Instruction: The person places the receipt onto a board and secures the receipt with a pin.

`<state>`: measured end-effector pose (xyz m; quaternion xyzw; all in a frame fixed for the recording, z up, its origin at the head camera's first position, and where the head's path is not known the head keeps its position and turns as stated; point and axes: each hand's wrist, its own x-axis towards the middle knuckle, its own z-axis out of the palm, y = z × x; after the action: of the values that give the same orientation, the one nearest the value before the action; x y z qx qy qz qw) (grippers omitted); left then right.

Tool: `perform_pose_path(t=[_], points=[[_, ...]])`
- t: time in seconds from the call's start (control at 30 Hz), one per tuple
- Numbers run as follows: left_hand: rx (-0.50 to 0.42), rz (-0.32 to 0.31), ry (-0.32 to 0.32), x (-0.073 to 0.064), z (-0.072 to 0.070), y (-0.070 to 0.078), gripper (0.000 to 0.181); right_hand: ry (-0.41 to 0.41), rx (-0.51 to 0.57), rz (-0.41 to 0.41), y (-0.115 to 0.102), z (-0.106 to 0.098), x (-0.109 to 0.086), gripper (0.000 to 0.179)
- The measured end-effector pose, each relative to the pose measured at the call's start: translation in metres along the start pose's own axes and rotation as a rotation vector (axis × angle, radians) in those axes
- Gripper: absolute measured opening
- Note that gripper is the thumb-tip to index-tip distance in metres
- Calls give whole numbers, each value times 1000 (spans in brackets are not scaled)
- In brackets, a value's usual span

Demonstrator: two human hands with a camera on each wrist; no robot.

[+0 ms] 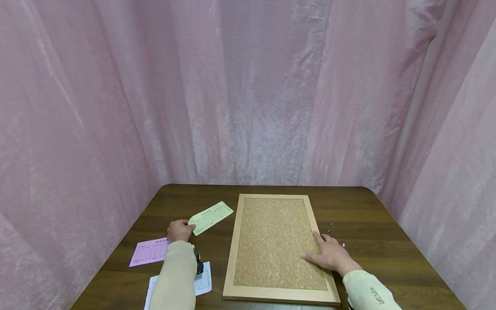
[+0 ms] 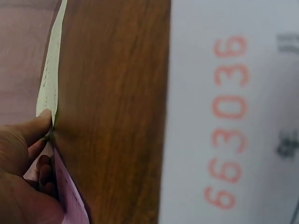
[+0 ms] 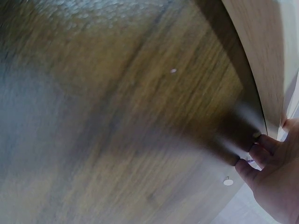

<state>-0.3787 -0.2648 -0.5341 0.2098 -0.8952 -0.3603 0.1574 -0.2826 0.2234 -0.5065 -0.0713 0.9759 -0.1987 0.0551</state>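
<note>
Pinching a yellow rectangular paper slip (image 1: 212,217) left of a rectangular wood-framed cork board (image 1: 279,245) was the left hand (image 1: 180,230), while the right hand (image 1: 330,254), thumb and fingers apart, touched the board's right edge.

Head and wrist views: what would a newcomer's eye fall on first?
The wood-framed cork board on the dark table stands out first, the right hand resting on its right side. Left of it, the left hand pinches a yellow slip. Red digits on a white slip loom large at the left wrist view's right.
</note>
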Motion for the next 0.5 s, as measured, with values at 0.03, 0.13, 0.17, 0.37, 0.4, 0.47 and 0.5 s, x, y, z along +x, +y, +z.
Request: perform_pose_path(t=[0.03,0.13,0.17,0.37,0.4,0.47,0.5], points=[[1,-4,-1,0,0,0,32,-1,1,0,0,0,0,103],[0,-17,-15,2,0,0,29,-6,0,4,0,0,-1,103],[-2,-23,-21,3,0,0,28,-5,1,3,0,0,-1,103],[23,-66,-62,2,-6,8,25,15,-7,-10,0,0,-1,102],[26,-73,-67,1,-7,10,25,17,-8,-12,0,0,-1,102],[19,-88,-70,1,-9,13,25,17,-10,-13,0,0,0,102],[13,-93,-67,1,-9,14,24,16,-12,-14,1,0,0,102]])
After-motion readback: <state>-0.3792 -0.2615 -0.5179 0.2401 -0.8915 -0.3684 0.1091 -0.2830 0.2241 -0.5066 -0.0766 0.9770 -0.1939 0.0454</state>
